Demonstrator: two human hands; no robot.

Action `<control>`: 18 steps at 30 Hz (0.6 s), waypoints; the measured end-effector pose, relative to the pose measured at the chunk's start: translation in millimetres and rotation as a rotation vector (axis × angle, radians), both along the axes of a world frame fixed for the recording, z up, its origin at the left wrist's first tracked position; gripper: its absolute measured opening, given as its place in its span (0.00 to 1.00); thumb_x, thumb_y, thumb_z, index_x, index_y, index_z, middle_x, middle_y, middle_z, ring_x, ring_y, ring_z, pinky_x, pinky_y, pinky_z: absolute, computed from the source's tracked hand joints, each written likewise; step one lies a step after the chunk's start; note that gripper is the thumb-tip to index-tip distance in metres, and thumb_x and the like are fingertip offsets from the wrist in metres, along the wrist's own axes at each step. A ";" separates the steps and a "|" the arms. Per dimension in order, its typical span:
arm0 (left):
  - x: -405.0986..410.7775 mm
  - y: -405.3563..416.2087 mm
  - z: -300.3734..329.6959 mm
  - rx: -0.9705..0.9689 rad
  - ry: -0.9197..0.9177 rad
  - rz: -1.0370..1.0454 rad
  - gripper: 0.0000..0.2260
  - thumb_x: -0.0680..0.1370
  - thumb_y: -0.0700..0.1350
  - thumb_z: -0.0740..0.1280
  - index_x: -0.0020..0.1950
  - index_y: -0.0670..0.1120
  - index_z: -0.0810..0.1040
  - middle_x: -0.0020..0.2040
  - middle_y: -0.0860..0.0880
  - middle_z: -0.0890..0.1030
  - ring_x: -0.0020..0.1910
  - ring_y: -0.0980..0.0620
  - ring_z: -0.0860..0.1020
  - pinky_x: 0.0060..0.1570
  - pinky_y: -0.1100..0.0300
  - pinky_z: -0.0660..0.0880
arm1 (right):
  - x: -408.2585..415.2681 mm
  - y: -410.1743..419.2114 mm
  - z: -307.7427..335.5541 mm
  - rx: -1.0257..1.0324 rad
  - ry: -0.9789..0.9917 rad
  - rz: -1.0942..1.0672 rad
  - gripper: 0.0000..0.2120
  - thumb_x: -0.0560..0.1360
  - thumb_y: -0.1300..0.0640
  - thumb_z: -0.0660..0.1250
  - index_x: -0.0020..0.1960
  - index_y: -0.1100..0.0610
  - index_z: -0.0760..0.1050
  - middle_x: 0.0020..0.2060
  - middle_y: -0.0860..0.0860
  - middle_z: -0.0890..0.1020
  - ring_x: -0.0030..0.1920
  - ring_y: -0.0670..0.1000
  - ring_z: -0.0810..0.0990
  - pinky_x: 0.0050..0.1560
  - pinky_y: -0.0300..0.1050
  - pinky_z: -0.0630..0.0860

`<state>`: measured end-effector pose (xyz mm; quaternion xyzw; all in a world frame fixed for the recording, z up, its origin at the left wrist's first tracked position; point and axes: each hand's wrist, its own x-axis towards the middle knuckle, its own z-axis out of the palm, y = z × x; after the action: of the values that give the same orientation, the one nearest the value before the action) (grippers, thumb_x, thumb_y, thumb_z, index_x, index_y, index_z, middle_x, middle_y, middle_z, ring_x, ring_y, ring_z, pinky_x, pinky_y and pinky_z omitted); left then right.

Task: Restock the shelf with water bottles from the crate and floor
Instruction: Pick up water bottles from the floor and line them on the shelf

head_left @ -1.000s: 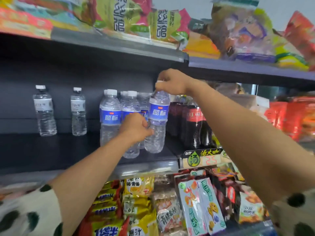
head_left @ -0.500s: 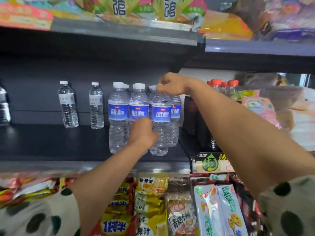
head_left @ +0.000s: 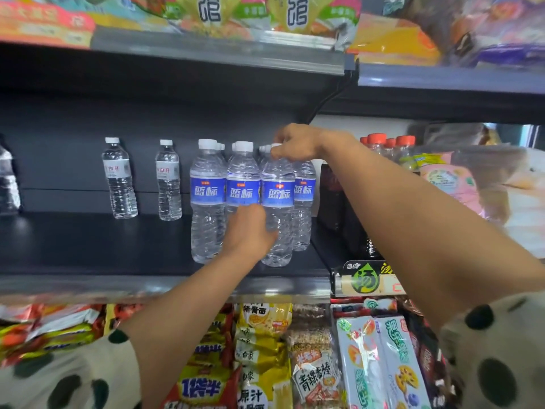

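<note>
Bottle (head_left: 277,202) upright on the shelf (head_left: 165,283), its long axis vertical, directly under the right hand (head_left: 298,143), whose fingers curl over and pinch its cap. The left hand (head_left: 250,228) is curled against the lower body of the same bottle, just below the blue label; how far its fingers wrap I cannot tell, since only its back shows. Both hands are on it, the right topmost. Left of the fingers stand two more blue-label bottles, touching in a row, others behind. Further left, well apart, two small bottles (head_left: 119,178) sit at the back. Right of the fingers, dark cola bottles (head_left: 336,199). Neither crate nor floor is visible.
</note>
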<state>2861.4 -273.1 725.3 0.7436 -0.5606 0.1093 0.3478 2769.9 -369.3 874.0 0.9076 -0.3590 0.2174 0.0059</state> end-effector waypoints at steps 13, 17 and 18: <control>11.1 37.1 3.5 0.064 -0.151 -0.188 0.09 0.70 0.40 0.71 0.33 0.42 0.73 0.37 0.43 0.77 0.44 0.41 0.80 0.40 0.54 0.76 | -56.2 72.6 -38.1 -0.200 0.078 -0.265 0.22 0.73 0.49 0.69 0.62 0.59 0.70 0.53 0.57 0.78 0.53 0.58 0.76 0.48 0.46 0.69; 3.1 74.7 -12.1 0.199 -0.319 -0.329 0.11 0.71 0.40 0.70 0.32 0.43 0.70 0.35 0.45 0.72 0.48 0.40 0.79 0.40 0.55 0.72 | -72.6 126.5 -82.6 -0.116 0.172 -0.391 0.19 0.72 0.53 0.71 0.59 0.59 0.70 0.46 0.52 0.74 0.47 0.53 0.72 0.44 0.42 0.65; 1.5 85.1 -16.8 0.238 -0.362 -0.361 0.09 0.71 0.41 0.70 0.34 0.42 0.72 0.37 0.44 0.74 0.48 0.39 0.79 0.40 0.55 0.71 | -74.9 140.6 -93.6 -0.103 0.191 -0.420 0.20 0.72 0.53 0.71 0.59 0.60 0.71 0.47 0.54 0.75 0.47 0.53 0.72 0.43 0.42 0.65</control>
<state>2863.0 -188.0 708.5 0.6357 -0.7457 0.1099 0.1663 2695.0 -228.7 780.4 0.8281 -0.5260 0.1425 0.1313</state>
